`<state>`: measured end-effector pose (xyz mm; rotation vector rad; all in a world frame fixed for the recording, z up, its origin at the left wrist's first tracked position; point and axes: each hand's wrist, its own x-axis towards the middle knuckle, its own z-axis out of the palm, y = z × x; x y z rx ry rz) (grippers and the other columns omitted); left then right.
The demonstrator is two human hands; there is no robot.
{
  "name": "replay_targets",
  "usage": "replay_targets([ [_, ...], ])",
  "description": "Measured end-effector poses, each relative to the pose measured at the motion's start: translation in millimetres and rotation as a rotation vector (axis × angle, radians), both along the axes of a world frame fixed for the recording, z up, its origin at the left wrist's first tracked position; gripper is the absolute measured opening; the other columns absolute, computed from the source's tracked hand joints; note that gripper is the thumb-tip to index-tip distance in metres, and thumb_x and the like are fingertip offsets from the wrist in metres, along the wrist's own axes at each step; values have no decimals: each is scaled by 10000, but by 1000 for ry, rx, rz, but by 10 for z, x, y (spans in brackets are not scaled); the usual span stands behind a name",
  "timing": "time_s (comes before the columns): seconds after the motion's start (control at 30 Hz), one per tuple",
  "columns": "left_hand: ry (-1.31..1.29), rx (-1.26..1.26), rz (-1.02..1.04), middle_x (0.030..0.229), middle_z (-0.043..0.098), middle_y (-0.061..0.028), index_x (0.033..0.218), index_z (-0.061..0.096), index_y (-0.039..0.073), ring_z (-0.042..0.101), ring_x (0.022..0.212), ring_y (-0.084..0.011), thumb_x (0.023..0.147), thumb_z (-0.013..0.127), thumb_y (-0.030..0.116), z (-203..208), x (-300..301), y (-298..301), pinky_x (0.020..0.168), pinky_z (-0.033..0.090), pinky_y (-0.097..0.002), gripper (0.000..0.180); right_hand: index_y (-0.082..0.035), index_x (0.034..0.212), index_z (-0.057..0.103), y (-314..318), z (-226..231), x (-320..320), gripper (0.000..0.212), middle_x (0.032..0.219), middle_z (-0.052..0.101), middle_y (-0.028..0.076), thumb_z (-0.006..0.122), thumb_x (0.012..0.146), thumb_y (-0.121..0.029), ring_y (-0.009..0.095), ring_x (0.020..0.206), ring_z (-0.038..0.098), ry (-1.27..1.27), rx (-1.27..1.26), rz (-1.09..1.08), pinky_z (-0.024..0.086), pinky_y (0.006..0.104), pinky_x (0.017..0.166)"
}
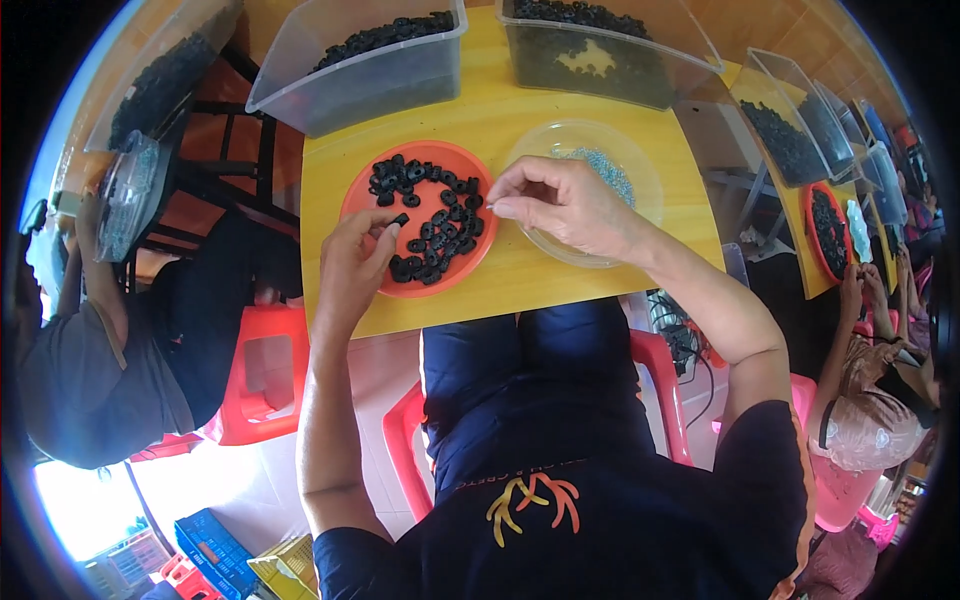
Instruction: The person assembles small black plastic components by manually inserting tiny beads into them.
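Observation:
My left hand (352, 258) is closed in a pinch on a small black plastic part (401, 219), at the left edge of a round orange-red plate (425, 147). More black parts (440, 232) lie loose on that plate. Over the gap between the two plates, my right hand (575, 205) pinches thumb against forefinger. Something tiny and pale seems to show at those fingertips, too small to name. Beneath my right hand and wrist stands a clear round plate (545, 140) with many small silvery-blue pieces (605, 172), partly covered by the hand.
Two clear bins of black parts, a left one (385, 90) and a right one (640, 92), stand at the far edge of the yellow table (400, 323). People work at other tables to the left and right. A red stool (262, 390) is at the left.

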<state>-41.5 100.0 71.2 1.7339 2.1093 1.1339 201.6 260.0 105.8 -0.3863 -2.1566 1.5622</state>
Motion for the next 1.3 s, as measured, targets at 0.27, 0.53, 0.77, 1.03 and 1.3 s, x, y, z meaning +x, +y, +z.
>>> replay_targets([
  [0.27, -813, 87, -117, 942, 689, -45, 1101, 648, -15, 602, 839, -74, 934, 663, 60, 150, 388, -209, 739, 493, -217, 184, -13, 1063, 651, -308, 221, -178, 158, 876, 630, -5, 645, 965, -137, 61, 745, 579, 51, -271, 157, 485, 210, 694],
  [0.53, -917, 271, -225, 1043, 625, -52, 1118, 626, -28, 618, 963, -125, 898, 666, -37, 153, 605, -337, 888, 509, -274, 224, -11, 1085, 661, -541, 83, -289, 192, 897, 643, 18, 653, 961, -157, 77, 751, 604, 77, -442, 179, 509, 225, 706],
  [0.77, -927, 348, -143, 1069, 622, -74, 1070, 617, -23, 632, 944, -135, 895, 644, -74, 142, 695, -424, 856, 531, -276, 184, -17, 1069, 666, -660, -62, -373, 180, 909, 651, 33, 664, 952, -154, 82, 772, 614, 124, -672, 186, 541, 252, 718],
  [1.03, -752, 128, 76, 869, 688, -64, 1016, 637, -14, 653, 770, -110, 881, 668, -13, 142, 625, -510, 691, 533, -254, 139, -21, 1026, 660, -702, 115, -429, 135, 883, 650, 12, 684, 932, -115, 70, 774, 611, -7, -330, 164, 528, 228, 705],
  [1.3, -340, 107, 48, 832, 650, -106, 1002, 657, -23, 650, 720, -150, 846, 682, -7, 158, 655, -639, 660, 522, -290, 159, -21, 968, 641, -716, 136, -458, 110, 859, 632, -1, 697, 921, -104, 66, 771, 599, -167, -213, 201, 529, 227, 674],
])
